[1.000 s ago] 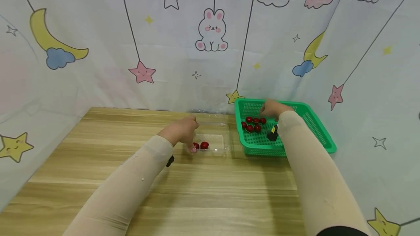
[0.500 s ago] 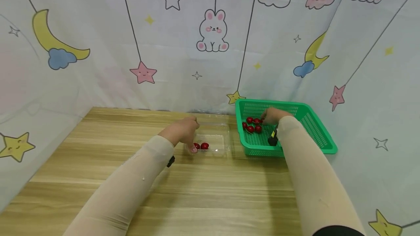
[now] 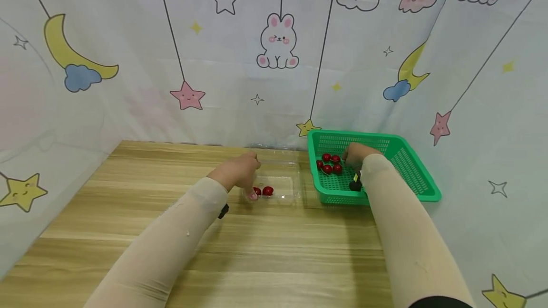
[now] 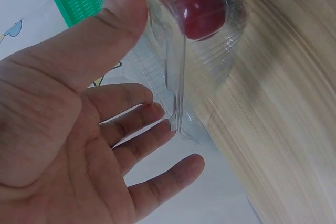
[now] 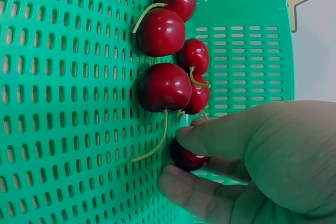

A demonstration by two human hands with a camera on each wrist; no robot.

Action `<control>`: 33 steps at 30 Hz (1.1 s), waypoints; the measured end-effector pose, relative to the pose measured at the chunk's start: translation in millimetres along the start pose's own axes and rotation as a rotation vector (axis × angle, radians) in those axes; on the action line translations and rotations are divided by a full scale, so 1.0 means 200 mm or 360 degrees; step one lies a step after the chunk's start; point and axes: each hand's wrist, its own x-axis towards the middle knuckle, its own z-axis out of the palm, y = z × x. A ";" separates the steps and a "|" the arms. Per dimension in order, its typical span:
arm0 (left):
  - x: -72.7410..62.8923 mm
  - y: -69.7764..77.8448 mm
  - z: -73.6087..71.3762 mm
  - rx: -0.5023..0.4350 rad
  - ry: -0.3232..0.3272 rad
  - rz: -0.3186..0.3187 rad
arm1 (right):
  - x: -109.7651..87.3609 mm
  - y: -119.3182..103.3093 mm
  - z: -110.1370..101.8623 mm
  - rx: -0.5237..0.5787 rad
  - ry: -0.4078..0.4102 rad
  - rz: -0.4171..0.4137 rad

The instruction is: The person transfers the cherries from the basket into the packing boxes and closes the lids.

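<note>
Inside the green basket, my right hand pinches a dark red cherry between thumb and fingers, low by the basket wall. Several other cherries with green stems lie close beside it. My left hand is at the left side of a clear plastic box. Its thumb lies along the box's wall, and the loosely spread fingers touch or nearly touch the box's edge. Two cherries show in the box, one partly hidden by the left thumb in the head view.
The box and basket stand side by side at the back of a wooden table. Behind them hangs a white curtain with printed bunnies, stars and moons. The box's clear raised lid reaches towards the curtain.
My right hand has lowered slightly in the basket and closed its fingers on a cherry at the right of the group. The left hand and the box have stayed in place.
</note>
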 end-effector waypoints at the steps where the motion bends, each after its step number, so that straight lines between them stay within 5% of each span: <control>1: 0.00 0.00 0.00 0.0000 0.0000 0.0001 | 0.00 0.00 0.00 0.0004 -0.0003 0.0002; 16: 0.01 -0.01 0.00 -0.0035 -0.0004 -0.0015 | -0.10 -0.12 -0.14 -0.0007 0.0196 -0.0101; 25: 0.02 -0.01 0.01 -0.0029 -0.0015 -0.0015 | -0.24 -0.40 -0.20 -0.0081 0.0395 -0.0294; 33: 0.03 0.00 0.01 -0.0020 -0.0010 -0.0010 | -0.34 -0.75 -0.11 -0.0251 0.0342 -0.0487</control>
